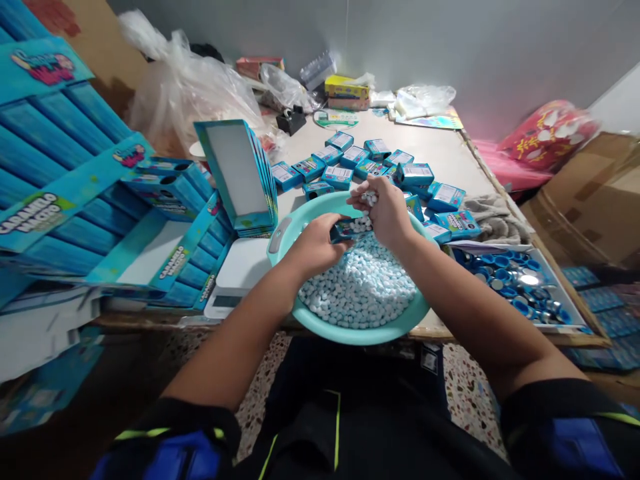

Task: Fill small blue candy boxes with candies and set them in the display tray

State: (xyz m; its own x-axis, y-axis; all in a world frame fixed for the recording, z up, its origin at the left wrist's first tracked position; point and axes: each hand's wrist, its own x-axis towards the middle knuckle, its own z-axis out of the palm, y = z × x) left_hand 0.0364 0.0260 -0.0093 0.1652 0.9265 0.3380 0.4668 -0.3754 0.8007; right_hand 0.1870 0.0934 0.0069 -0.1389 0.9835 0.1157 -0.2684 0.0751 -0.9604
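Note:
A turquoise plastic basin (363, 337) sits at the table's front edge, filled with small white and pale-blue candies (357, 293). Above its left-middle part, my left hand (316, 245) grips a small blue candy box (342, 231), tilted with its opening toward the right. Candies show at the box's mouth. My right hand (389, 208) is curled around a handful of candies (369, 199), close beside that opening. Some candies sit between the fingers and the box. Behind the basin lie several small blue boxes (338, 176), scattered over the table.
On the left stand blue display cartons (173, 257), a stack of open trays (235, 173) and a white scale (243, 267). A shallow box of blue caps (520, 280) and a grey cloth (495, 217) lie right. Plastic bags (187, 93) and a tape dispenser (291, 120) are behind.

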